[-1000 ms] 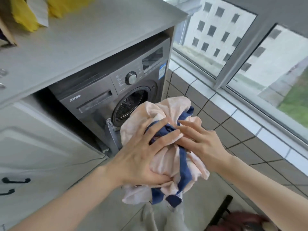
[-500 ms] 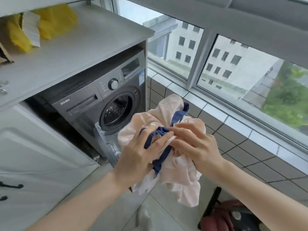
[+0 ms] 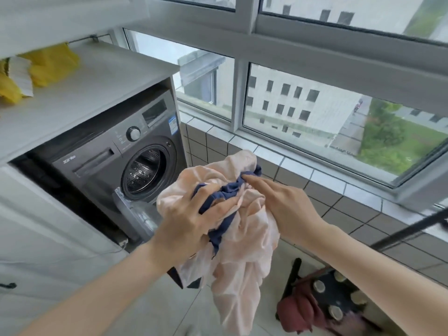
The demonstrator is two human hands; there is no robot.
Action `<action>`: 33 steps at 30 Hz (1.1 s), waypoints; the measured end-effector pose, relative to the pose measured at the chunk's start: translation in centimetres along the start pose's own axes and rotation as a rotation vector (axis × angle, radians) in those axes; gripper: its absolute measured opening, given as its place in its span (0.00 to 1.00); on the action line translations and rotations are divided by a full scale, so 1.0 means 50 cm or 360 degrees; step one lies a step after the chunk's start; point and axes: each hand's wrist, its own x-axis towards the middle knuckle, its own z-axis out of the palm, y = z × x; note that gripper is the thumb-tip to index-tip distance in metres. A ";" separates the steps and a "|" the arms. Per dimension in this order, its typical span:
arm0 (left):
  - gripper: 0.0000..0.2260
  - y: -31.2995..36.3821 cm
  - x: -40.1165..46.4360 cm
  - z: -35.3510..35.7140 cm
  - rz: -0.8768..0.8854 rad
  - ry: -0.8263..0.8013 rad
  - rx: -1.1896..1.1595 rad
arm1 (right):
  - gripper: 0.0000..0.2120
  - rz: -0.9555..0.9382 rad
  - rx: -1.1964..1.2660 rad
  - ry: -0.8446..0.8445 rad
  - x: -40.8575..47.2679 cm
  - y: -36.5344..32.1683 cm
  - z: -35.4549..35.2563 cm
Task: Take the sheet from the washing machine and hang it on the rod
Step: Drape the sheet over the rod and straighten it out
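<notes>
- The sheet is out of the washing machine, bunched in a peach wad with navy trim, held in the air near the middle, right of the open drum.
- The left hand is the main grip, clenched around the upper left of the wad; loose folds hang straight down below it.
- The right hand lies on the wad's right side, its fingertips pinching the navy edge at the top.
- A dark rod slants at the right edge, right of the sheet and nearer the right hand.
- Judging by this, the carry goes rightward, with the right hand leading the edge over.
</notes>
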 end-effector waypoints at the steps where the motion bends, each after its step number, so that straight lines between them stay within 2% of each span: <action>1: 0.19 0.004 0.002 -0.006 0.0020 0.0006 -0.0019 | 0.34 0.0014 -0.0003 0.0032 -0.007 -0.007 -0.011; 3: 0.18 0.008 0.005 -0.017 0.0060 0.0036 -0.0092 | 0.26 0.0066 0.0002 0.0085 -0.020 -0.020 -0.035; 6: 0.20 0.005 0.011 -0.033 0.0052 0.0107 -0.0271 | 0.22 0.0218 -0.0012 0.0192 -0.035 -0.043 -0.062; 10: 0.23 -0.006 0.024 -0.061 0.0031 0.0134 -0.0489 | 0.28 0.0507 0.0119 0.0264 -0.059 -0.090 -0.067; 15: 0.26 -0.015 0.038 -0.103 0.0003 0.0163 -0.0637 | 0.26 0.0755 0.0263 0.0320 -0.097 -0.153 -0.070; 19: 0.29 -0.008 0.062 -0.136 0.0015 0.0215 -0.0704 | 0.26 0.1086 0.0332 0.0369 -0.114 -0.191 -0.086; 22: 0.28 -0.002 0.085 -0.164 0.0015 0.0271 -0.0718 | 0.17 0.1339 0.0597 0.0420 -0.095 -0.199 -0.116; 24: 0.28 -0.002 0.104 -0.187 0.0029 0.0316 -0.0735 | 0.14 0.1444 0.0975 0.0460 -0.082 -0.193 -0.131; 25: 0.27 -0.002 0.113 -0.199 0.0025 0.0346 -0.0735 | 0.18 0.1481 0.1157 0.0456 -0.081 -0.184 -0.132; 26: 0.26 -0.004 0.122 -0.211 0.0013 0.0379 -0.0730 | 0.27 0.1524 0.1248 0.0409 -0.084 -0.177 -0.132; 28: 0.25 -0.008 0.139 -0.234 -0.0042 0.0440 -0.0730 | 0.50 0.1601 0.1175 0.0273 -0.096 -0.170 -0.126; 29: 0.24 -0.010 0.148 -0.247 -0.0078 0.0471 -0.0742 | 0.56 0.1622 0.1119 0.0211 -0.101 -0.169 -0.120; 30: 0.23 -0.011 0.158 -0.259 -0.0107 0.0503 -0.0754 | 0.59 0.1634 0.1090 0.0143 -0.103 -0.170 -0.115; 33: 0.20 -0.007 0.188 -0.290 -0.0168 0.0594 -0.0786 | 0.57 0.1710 0.1097 0.0000 -0.090 -0.185 -0.105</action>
